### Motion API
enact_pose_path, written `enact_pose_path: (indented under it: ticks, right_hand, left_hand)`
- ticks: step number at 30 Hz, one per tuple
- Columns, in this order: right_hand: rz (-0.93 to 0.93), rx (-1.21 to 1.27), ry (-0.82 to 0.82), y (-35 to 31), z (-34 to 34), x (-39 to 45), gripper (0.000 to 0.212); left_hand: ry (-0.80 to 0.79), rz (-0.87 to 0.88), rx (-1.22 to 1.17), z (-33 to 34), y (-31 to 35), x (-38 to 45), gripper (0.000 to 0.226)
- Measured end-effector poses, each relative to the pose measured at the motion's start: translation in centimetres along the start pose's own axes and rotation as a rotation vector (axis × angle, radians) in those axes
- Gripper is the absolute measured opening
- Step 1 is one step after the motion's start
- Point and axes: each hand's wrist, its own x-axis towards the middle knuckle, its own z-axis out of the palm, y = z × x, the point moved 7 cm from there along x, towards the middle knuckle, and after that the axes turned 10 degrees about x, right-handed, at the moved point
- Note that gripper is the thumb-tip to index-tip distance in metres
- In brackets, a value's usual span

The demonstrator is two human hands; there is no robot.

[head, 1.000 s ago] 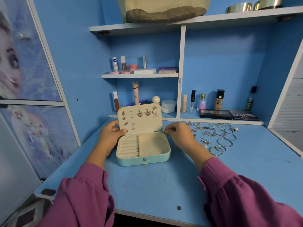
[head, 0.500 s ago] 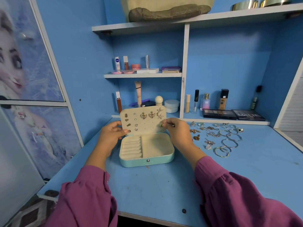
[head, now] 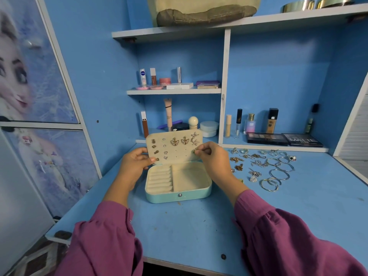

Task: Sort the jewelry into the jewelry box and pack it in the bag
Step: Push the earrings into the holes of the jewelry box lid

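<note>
A turquoise jewelry box [head: 179,197] lies open on the blue desk, its cream lid [head: 177,151] upright with several earrings pinned in it. My left hand [head: 135,164] grips the lid's left edge. My right hand [head: 214,159] pinches a small earring [head: 195,151] against the lid's right side. Loose jewelry [head: 258,166], rings, bangles and pendants, is spread on the desk right of the box. A beige bag [head: 203,10] rests on the top shelf.
Cosmetics stand on the lower shelves behind the box, with two dark palettes [head: 284,139] at the back right. A cupboard door with a cartoon picture [head: 29,86] closes off the left. The desk's front edge [head: 159,261] is near my sleeves.
My right hand has risen from the box's right rim to the lid's right side with a small earring. My left hand stays on the lid.
</note>
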Motion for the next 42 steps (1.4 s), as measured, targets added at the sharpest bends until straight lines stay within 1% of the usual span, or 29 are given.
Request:
enact_pose_path:
  ticks: [3,5,9,13,17,20,22,24,27,30,36,42]
  right_hand:
    - [0.033,0.036,0.037,0.2,-0.3,0.0,0.020]
    - [0.043,0.026,0.016,0.1,-0.3,0.0,0.024]
    - [0.056,-0.002,-0.011,0.1,-0.2,0.0,0.019]
    - [0.116,0.086,0.001,0.0,-0.5,0.1,0.016]
    - [0.233,0.251,-0.030,0.0,-0.8,-0.2,0.011]
    - [0.329,0.357,-0.099,0.3,-0.8,-0.2,0.013]
    - [0.412,0.402,-0.129,0.8,-0.9,-0.1,0.013]
    - [0.457,0.433,-0.163,1.0,-1.0,-0.1,0.015]
    - [0.439,0.441,-0.244,1.2,-1.0,0.0,0.021]
    - [0.410,0.496,-0.301,1.3,-0.9,0.0,0.020]
    - [0.393,0.536,-0.328,1.6,-0.9,0.2,0.020]
    - [0.400,0.539,-0.334,1.9,-0.6,0.7,0.010]
  left_hand:
    - [-0.004,-0.004,-0.001,0.0,0.0,-0.1,0.023]
    - [-0.005,0.000,-0.004,0.0,0.1,-0.1,0.023]
    - [0.008,0.021,-0.016,0.0,0.4,-0.2,0.017]
    - [0.015,0.041,-0.017,0.2,0.6,-0.2,0.015]
    - [0.003,0.027,-0.025,0.0,0.4,0.0,0.017]
    - [-0.017,-0.017,-0.066,-0.2,-0.1,0.1,0.019]
    - [-0.035,-0.045,-0.101,-0.2,-0.3,0.1,0.020]
    - [-0.052,-0.056,-0.111,-0.2,-0.4,0.1,0.021]
    - [-0.072,-0.046,-0.101,-0.2,-0.3,0.1,0.021]
    - [-0.067,-0.036,-0.120,-0.3,-0.3,0.1,0.021]
    - [-0.022,-0.009,-0.088,-0.5,0.0,0.0,0.024]
    - [0.016,0.003,-0.006,-1.0,0.0,0.2,0.026]
